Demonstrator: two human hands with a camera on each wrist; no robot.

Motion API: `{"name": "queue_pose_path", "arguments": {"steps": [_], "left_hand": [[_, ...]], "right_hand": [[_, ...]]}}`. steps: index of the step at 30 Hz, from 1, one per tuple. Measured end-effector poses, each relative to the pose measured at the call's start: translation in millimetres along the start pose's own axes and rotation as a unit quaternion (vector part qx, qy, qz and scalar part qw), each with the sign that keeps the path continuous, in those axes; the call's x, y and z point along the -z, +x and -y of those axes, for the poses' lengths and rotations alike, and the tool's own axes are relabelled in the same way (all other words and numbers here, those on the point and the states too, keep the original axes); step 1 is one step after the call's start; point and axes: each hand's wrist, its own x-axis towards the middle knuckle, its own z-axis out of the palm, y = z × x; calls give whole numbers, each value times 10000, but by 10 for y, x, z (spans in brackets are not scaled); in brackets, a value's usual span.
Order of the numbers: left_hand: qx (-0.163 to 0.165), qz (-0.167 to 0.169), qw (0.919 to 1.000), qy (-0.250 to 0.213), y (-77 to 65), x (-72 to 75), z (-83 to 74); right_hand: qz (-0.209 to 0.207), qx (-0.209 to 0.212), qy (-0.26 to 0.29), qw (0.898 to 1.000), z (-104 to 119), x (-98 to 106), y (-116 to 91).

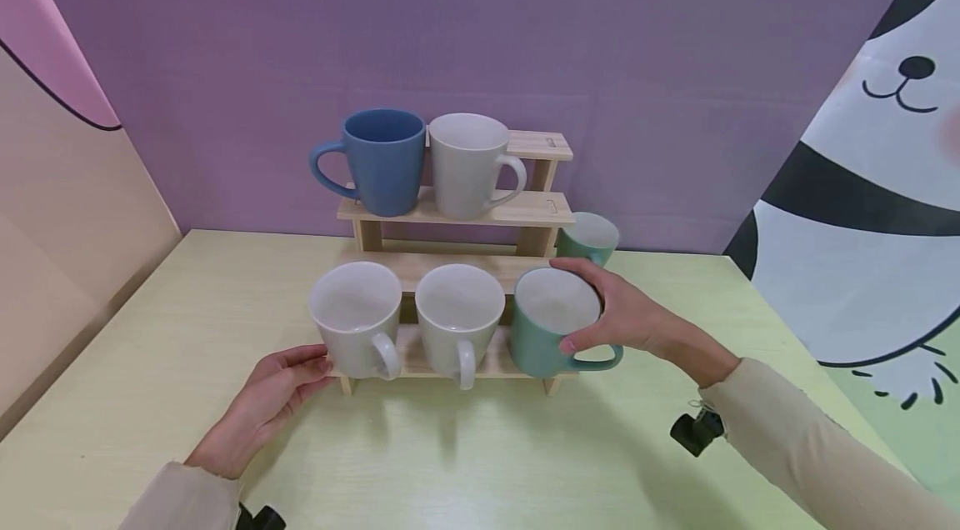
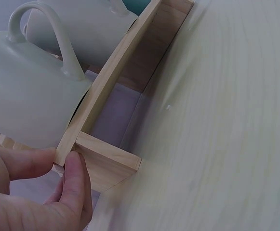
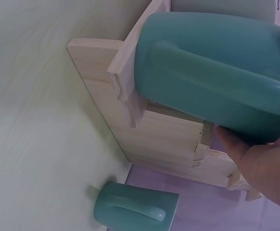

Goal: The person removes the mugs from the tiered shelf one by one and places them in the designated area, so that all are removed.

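Observation:
My right hand (image 1: 626, 313) grips a green mug (image 1: 536, 338) by its body, thumb in front and fingers behind. This mug sits at the right end of the lowest step of a wooden tiered rack (image 1: 487, 355), its handle pointing right. My left hand (image 1: 281, 397) pinches the left end of that same step, as the left wrist view shows, thumb on top and fingers beneath. Right above those fingers stands a white mug (image 1: 352, 322) with its handle forward. Between it and the green mug is a second white mug (image 1: 457, 313), handle also toward me.
Higher on the rack stand a blue mug (image 1: 386, 167) and another white mug (image 1: 467, 167) side by side. Another green mug (image 3: 135, 207) is on the table (image 1: 247, 288), behind the rack's right side. A purple backdrop (image 1: 660, 80) rises behind the table.

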Motion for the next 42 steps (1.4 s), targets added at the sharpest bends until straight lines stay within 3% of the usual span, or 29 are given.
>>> {"name": "queue_pose_path", "arguments": {"steps": [42], "left_hand": [[-4, 133, 9997, -183, -1, 35, -11]], "right_hand": [[-347, -223, -545, 9977, -84, 236, -246]]}}
